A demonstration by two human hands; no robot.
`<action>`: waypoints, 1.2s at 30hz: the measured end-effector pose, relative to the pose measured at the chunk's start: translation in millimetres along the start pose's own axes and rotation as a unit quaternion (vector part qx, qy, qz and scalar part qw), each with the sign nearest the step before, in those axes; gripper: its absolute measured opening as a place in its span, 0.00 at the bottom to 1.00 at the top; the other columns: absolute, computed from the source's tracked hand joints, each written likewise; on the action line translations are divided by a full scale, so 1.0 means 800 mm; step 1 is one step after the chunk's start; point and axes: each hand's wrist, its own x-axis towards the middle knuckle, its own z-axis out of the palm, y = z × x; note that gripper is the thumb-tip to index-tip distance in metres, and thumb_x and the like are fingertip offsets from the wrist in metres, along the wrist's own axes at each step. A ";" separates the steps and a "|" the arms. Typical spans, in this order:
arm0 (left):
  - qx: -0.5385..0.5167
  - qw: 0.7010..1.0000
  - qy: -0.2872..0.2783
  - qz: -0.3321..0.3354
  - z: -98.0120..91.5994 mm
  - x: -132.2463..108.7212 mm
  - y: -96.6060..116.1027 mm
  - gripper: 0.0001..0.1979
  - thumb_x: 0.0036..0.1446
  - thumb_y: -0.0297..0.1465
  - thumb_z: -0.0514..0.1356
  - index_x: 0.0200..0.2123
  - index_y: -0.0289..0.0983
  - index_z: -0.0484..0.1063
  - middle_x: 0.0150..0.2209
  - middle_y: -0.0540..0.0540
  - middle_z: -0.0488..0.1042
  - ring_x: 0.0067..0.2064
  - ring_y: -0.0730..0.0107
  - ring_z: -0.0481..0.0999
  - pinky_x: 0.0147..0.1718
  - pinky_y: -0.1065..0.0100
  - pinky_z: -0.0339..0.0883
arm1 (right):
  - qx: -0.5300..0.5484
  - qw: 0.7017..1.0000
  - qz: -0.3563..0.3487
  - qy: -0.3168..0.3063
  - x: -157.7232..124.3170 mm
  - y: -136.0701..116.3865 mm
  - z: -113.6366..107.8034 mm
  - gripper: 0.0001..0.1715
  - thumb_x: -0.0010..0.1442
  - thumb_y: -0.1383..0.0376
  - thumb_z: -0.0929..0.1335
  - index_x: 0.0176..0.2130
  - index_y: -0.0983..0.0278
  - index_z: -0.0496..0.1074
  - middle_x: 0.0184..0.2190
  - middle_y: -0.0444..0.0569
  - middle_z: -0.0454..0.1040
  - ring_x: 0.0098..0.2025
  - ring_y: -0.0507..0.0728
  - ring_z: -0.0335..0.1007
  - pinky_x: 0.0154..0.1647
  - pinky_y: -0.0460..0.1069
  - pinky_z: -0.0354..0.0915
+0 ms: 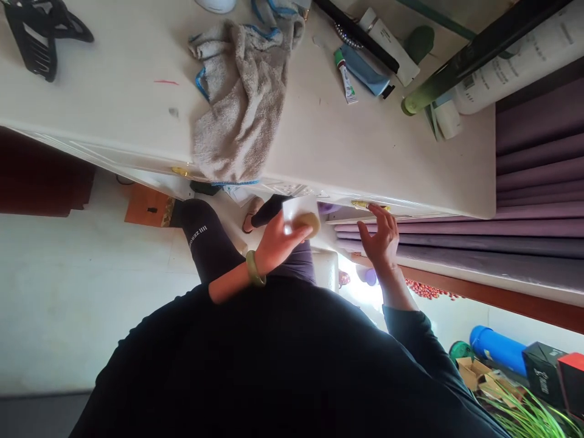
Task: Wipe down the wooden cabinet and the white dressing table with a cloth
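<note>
My left hand (277,243), with a pale green bangle on its wrist, is closed in front of my lap. Between its thumb and fingers is a small round yellowish object with a whitish, see-through square piece against it; its exact kind is unclear. My right hand (381,238) is raised at the dresser front, fingers apart and nothing held. Its fingertips overlap the gold drawer handle (362,205), and I cannot tell whether they touch it. Above my left hand, a grey towel (241,103) with blue edging lies on the white dresser top (137,103) and hangs over its front edge.
A black hair claw (39,36) lies at the far left. Tubes, including a blue tube (365,70), lie near a green-tipped dark bottle (413,104) and a large white bottle (515,73). Purple curtains (542,140) hang on the right. Boxes and a blue cylinder (497,350) sit lower right.
</note>
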 end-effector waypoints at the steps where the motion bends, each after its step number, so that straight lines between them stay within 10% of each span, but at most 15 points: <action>1: 0.021 1.000 -0.007 0.018 0.002 0.001 0.002 0.17 0.61 0.39 0.74 0.47 0.38 0.76 0.39 0.46 0.83 0.37 0.63 0.83 0.42 0.62 0.78 | -0.008 1.000 0.002 -0.009 0.002 0.006 0.005 0.26 0.66 0.52 0.69 0.57 0.62 0.79 0.59 0.62 0.84 0.64 0.71 0.79 0.68 0.71 0.73; 8: 0.199 0.964 0.065 0.165 -0.019 0.001 0.017 0.20 0.66 0.35 0.69 0.59 0.39 0.75 0.53 0.40 0.84 0.60 0.49 0.83 0.65 0.52 0.76 | -0.026 1.000 0.013 -0.008 -0.004 0.008 -0.006 0.13 0.65 0.54 0.70 0.44 0.58 0.80 0.44 0.55 0.86 0.48 0.67 0.79 0.54 0.63 0.74; 12: 0.250 0.931 0.004 0.266 -0.024 0.012 0.042 0.16 0.72 0.30 0.61 0.60 0.41 0.77 0.57 0.40 0.83 0.60 0.53 0.83 0.63 0.56 0.77 | -0.020 0.998 0.042 0.040 -0.047 0.000 -0.013 0.13 0.69 0.54 0.69 0.35 0.57 0.77 0.35 0.51 0.84 0.40 0.64 0.79 0.46 0.58 0.73; 22: 0.437 0.840 -0.213 0.240 0.080 0.089 0.046 0.25 0.65 0.18 0.64 0.63 0.37 0.78 0.48 0.37 0.85 0.50 0.47 0.86 0.56 0.50 0.79 | -0.027 0.988 0.111 0.103 -0.104 -0.005 0.000 0.16 0.69 0.51 0.68 0.31 0.55 0.70 0.29 0.49 0.77 0.35 0.65 0.74 0.43 0.59 0.71; 31: 0.324 0.862 -0.068 0.384 -0.005 0.031 0.040 0.14 0.79 0.32 0.58 0.58 0.45 0.83 0.63 0.41 0.83 0.68 0.53 0.81 0.73 0.46 0.74 | -0.010 0.989 0.063 0.136 -0.060 0.010 0.027 0.12 0.69 0.57 0.67 0.32 0.56 0.69 0.31 0.50 0.77 0.37 0.63 0.73 0.47 0.59 0.72; 36: 0.315 0.829 0.127 0.444 -0.060 0.036 0.048 0.18 0.73 0.44 0.66 0.62 0.50 0.82 0.75 0.48 0.73 0.83 0.41 0.59 0.85 0.34 0.47 | 0.003 0.991 0.065 0.116 -0.003 0.017 0.037 0.11 0.69 0.58 0.65 0.34 0.57 0.70 0.33 0.51 0.79 0.38 0.62 0.73 0.47 0.58 0.70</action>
